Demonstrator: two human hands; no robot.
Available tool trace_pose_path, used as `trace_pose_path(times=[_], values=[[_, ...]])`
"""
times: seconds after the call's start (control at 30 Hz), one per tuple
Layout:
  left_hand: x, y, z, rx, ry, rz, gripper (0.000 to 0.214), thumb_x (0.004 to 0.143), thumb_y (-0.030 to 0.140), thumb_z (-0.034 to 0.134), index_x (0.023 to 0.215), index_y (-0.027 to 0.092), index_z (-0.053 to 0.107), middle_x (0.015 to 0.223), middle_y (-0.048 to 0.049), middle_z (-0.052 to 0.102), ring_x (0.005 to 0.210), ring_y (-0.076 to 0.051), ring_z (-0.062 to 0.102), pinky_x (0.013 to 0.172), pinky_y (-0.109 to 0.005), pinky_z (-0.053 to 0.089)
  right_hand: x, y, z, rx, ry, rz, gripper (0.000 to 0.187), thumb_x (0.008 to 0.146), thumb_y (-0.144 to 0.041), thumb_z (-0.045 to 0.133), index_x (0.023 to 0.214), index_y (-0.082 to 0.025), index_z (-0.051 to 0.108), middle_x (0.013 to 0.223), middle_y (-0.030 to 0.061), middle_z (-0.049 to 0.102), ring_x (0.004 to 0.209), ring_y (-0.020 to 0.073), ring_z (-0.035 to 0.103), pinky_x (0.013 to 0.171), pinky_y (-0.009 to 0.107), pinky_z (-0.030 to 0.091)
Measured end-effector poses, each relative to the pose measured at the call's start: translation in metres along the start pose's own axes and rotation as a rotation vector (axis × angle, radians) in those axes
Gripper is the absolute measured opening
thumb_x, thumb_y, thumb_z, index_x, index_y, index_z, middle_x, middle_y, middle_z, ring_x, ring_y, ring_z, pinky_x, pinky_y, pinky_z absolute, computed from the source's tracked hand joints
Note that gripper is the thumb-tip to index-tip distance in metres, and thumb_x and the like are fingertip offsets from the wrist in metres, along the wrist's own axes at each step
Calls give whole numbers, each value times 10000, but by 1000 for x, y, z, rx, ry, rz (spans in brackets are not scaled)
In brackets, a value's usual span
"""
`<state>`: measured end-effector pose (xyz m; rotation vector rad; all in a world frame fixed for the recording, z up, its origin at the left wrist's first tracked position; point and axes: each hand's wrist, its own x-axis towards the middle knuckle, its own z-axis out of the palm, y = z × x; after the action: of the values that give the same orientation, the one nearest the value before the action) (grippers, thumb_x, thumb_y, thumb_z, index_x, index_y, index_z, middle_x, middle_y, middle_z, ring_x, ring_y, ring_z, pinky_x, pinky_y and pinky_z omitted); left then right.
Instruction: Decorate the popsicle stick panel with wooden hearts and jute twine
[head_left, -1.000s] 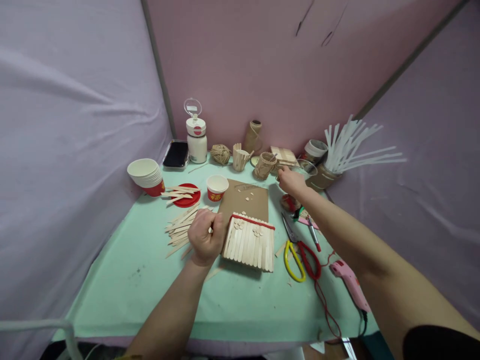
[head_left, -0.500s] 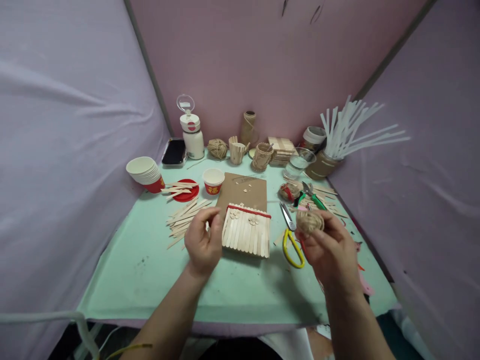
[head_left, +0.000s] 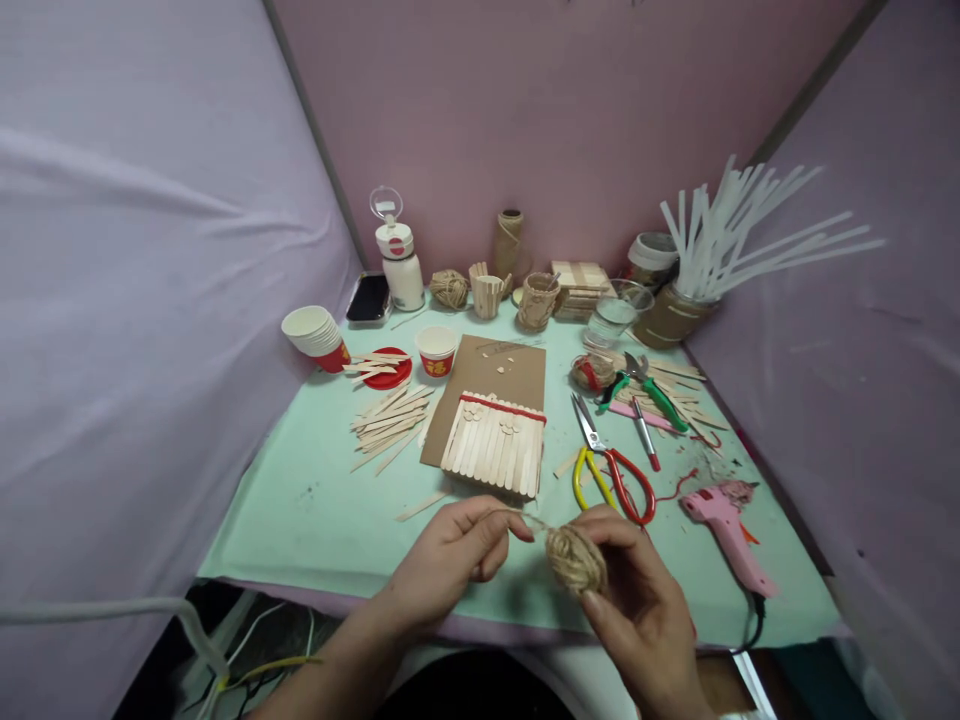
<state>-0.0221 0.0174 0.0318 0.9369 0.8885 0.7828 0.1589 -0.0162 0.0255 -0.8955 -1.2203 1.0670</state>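
Near the front edge of the table, my right hand (head_left: 637, 590) grips a small ball of jute twine (head_left: 576, 560). A strand of twine (head_left: 534, 520) runs from the ball to my left hand (head_left: 465, 545), whose thumb and forefinger pinch it. Just beyond my hands lies a panel of craft sticks (head_left: 495, 450) with a red strip (head_left: 504, 406) along its top and small round wooden bits on its face. It rests partly on a brown cardboard sheet (head_left: 517, 365). Scissors (head_left: 596, 440) with yellow and red handles lie beyond my right hand.
Right: a pink glue gun (head_left: 724, 530), a pen (head_left: 645, 433), green-handled pliers (head_left: 652, 390), another twine ball (head_left: 591, 372). Left: loose wooden sticks (head_left: 386, 425), a red lid (head_left: 397, 372), paper cups (head_left: 319, 335). Behind stand a white bottle (head_left: 403, 275), a glass of water (head_left: 611, 318) and white glue sticks (head_left: 720, 245).
Both hands have come down and closer together at the front of the table. The twine ball moved left and nearer, and a strand now shows between the hands. The view has shifted.
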Motion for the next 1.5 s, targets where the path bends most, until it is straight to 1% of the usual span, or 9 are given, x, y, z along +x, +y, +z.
trace_pose_path(times=[0.13, 0.33, 0.47, 0.8, 0.97, 1.13, 1.27, 1.4, 1.5], values=[[-4, 14, -9, 176, -186, 10, 481, 935, 548, 441, 902, 117, 651, 548, 63, 366, 503, -81, 276, 508, -233, 212, -8, 15, -6, 365, 81, 375, 259, 786, -407, 709, 970, -230, 669, 801, 23, 606, 660, 137, 562, 602, 255, 481], [-5, 18, -15, 462, -57, -32, 471, 942, 535, 397, 729, 154, 576, 591, 59, 335, 551, -96, 300, 530, -239, 237, -9, 26, -6, 723, 294, 699, 310, 628, -375, 810, 876, -213, 721, 908, 40, 658, 765, 147, 602, 620, 249, 517], [-9, 19, -21, 575, -64, -49, 403, 933, 444, 444, 676, 159, 567, 601, 51, 387, 588, -98, 359, 575, -231, 291, -7, 32, -10, 870, 333, 828, 305, 594, -282, 818, 873, -207, 723, 915, 23, 693, 754, 119, 615, 686, 237, 548], [-19, 28, -36, 736, -482, -138, 310, 933, 357, 487, 739, 162, 631, 668, 25, 557, 634, -94, 481, 608, -209, 356, 17, 30, -28, 795, 408, 961, 353, 581, -108, 790, 916, -147, 683, 975, 101, 738, 781, 123, 700, 761, 232, 584], [-19, 35, -39, 688, -465, -120, 304, 926, 359, 502, 733, 162, 630, 656, 32, 551, 628, -92, 480, 608, -203, 362, 41, 17, -42, 685, 453, 771, 445, 557, -149, 809, 953, -198, 612, 1016, 74, 727, 998, 208, 706, 848, 279, 580], [-16, 44, -33, 759, -208, -38, 313, 959, 336, 423, 792, 185, 640, 753, 22, 603, 715, -112, 504, 691, -219, 381, 51, 18, -42, 475, 553, 582, 693, 560, -169, 824, 1145, -313, 481, 1016, -3, 697, 1035, 252, 701, 811, 345, 595], [-13, 47, -29, 801, -146, -13, 290, 970, 308, 383, 862, 203, 631, 868, 14, 638, 799, -131, 538, 764, -242, 396, 45, 30, -38, 285, 574, 541, 984, 585, -233, 839, 1399, -374, 305, 1350, 27, 517, 1028, 214, 696, 916, 379, 555], [-9, 44, -27, 879, -106, 24, 255, 971, 307, 392, 921, 210, 622, 911, 3, 656, 846, -154, 564, 788, -268, 412, 37, 35, -39, -167, 521, 407, 947, 653, -329, 802, 1467, -335, 317, 1583, 119, 154, 925, 175, 688, 856, 371, 559], [-8, 41, -25, 968, -84, 81, 233, 970, 264, 397, 934, 208, 620, 913, -4, 658, 853, -161, 577, 792, -284, 420, 31, 27, -38, -557, 434, 215, 791, 721, -338, 755, 1432, -251, 421, 1563, 185, 167, 760, 150, 650, 802, 414, 547]])
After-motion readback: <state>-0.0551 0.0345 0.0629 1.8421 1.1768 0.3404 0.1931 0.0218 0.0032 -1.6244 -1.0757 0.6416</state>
